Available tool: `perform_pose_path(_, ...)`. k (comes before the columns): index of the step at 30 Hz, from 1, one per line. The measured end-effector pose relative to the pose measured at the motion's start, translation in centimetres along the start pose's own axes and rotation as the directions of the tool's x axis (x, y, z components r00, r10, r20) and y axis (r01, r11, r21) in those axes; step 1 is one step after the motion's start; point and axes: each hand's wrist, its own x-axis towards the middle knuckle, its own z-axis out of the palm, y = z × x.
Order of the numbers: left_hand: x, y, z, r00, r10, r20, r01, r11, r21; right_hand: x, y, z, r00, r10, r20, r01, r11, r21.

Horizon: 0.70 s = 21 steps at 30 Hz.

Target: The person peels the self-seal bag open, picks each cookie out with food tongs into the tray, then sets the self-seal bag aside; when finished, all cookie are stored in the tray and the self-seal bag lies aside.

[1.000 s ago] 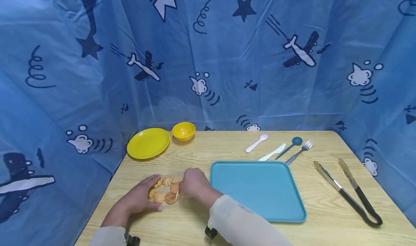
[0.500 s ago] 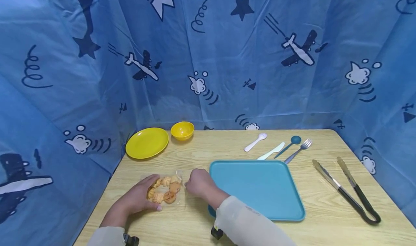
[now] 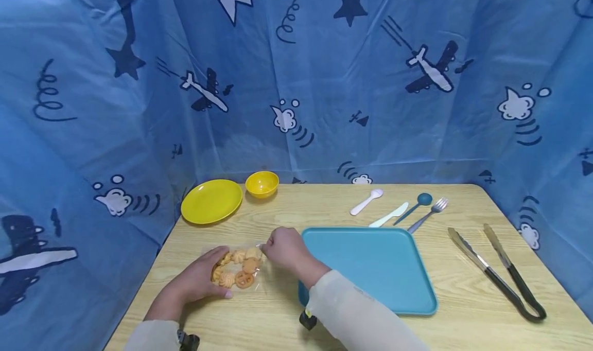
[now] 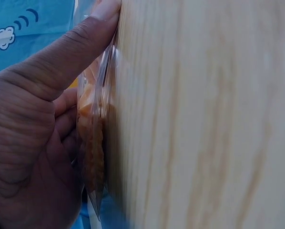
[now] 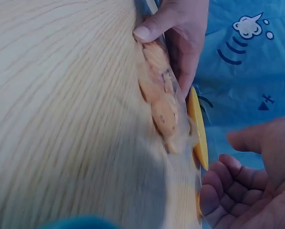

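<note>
A clear plastic bag of cookies [image 3: 250, 266] lies on the table at front left, its several cookies including a round one and a pretzel-shaped one. My left hand [image 3: 199, 279] grips the bag's left end, thumb along the near edge and fingers beyond the far one. From the left wrist, the bag [image 4: 95, 143] stands between thumb and curled fingers. My right hand [image 3: 287, 250] is at the bag's far right corner. In the right wrist view, this hand's loosely curled fingers [image 5: 233, 183] stand apart from the thumb, with nothing seen between them.
A blue tray [image 3: 370, 268] lies right of my right hand, partly under the forearm. Behind are a yellow plate [image 3: 211, 202], yellow bowl [image 3: 262, 185], white spoon [image 3: 367, 202], pale knife [image 3: 389, 215], dark spoon [image 3: 423, 199] and fork [image 3: 428, 214]. Tongs [image 3: 502, 279] lie far right.
My right hand drew away from the bag to the right, then came back to its far right corner. The left hand keeps its grip at the left end.
</note>
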Motion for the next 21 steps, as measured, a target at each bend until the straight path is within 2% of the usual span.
perform_pose_path(4, -0.1, -0.1, 0.0, 1.0, 0.015, -0.011, -0.015, 1.0, -0.007, 1.0, -0.9, 0.9, 0.999, 0.009, 0.044, -0.006, 0.997, -0.073)
perform_pose_path(10, 0.2, 0.3, 0.6, 1.0, 0.023, -0.006, -0.023, 0.999, -0.031, 1.6, -0.4, 2.3, 0.993, 0.109, 0.053, -0.101, 0.987, -0.127)
perform_pose_path(21, -0.4, 0.3, -0.1, 1.0, -0.012, -0.006, 0.012, 1.0, -0.019, 1.3, 0.2, 1.4, 0.985, 0.165, 0.058, -0.159, 0.982, -0.1)
